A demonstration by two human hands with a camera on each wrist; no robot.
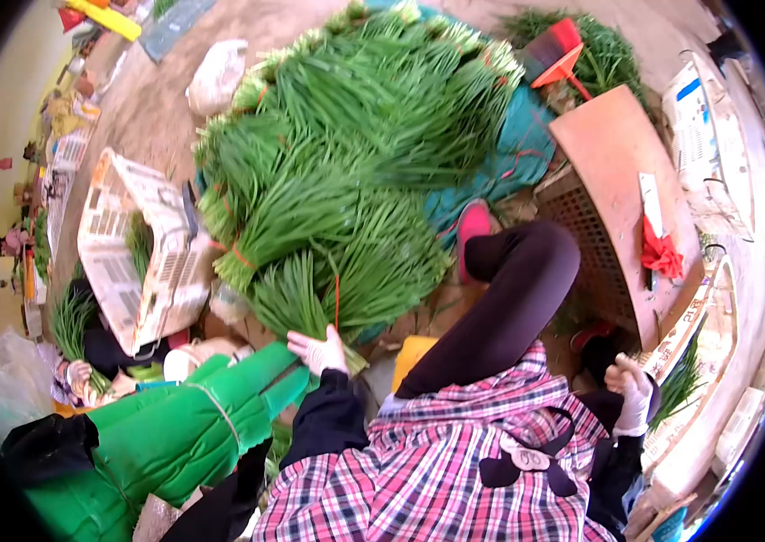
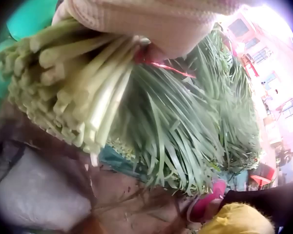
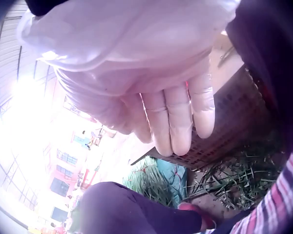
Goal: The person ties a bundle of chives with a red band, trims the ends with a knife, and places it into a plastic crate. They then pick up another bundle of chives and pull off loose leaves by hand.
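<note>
My gloved left hand (image 1: pixel 317 350) lies over a bunch of garlic chives (image 1: pixel 288 294) at the near edge of a large heap. In the left wrist view the hand (image 2: pixel 146 24) grips this bunch around its pale stems (image 2: pixel 83 87), whose cut ends fan out to the left. A red tie (image 2: pixel 168 68) circles the bunch beside the thumb. Over by the right thigh, my gloved right hand (image 1: pixel 631 384) holds nothing. Its fingers (image 3: pixel 176 122) hang loosely in the right wrist view.
The heap of tied bunches (image 1: pixel 382 117) lies on a teal sheet (image 1: pixel 527 135). To the left are a white crate (image 1: pixel 121 235) and a green roll (image 1: pixel 184 415). A board (image 1: pixel 617 172) on a dark crate (image 1: pixel 581 217) bears a knife (image 1: pixel 651 203). A red dustpan (image 1: pixel 559 54) stands behind.
</note>
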